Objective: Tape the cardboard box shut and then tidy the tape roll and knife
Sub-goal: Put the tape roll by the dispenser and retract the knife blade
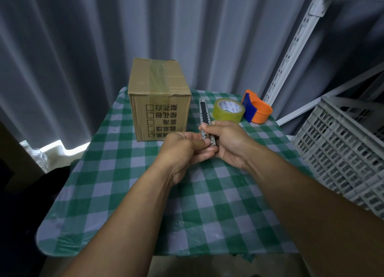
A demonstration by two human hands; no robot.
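Your right hand [226, 140] is wrapped around the lower end of the knife [204, 115], and your left hand [185, 147] pinches that same end. Its long axis points away from you toward the tabletop's far edge. The tape roll [228, 110] lies just right of its tip, nearer your right hand; the cardboard box [159, 98], tape already across its top, stands to the left.

A storage or packing room is indicated. Corrugated grey metal walls [62, 48] are seen behind a small table covered by a green checked cloth [145, 204]. A slotted-angle metal shelving rack [295, 46] is set at the table's far right corner, and grey plastic crates [340, 152] are stacked along its right edge. A taped cardboard box [159, 98] is placed at the far edge.
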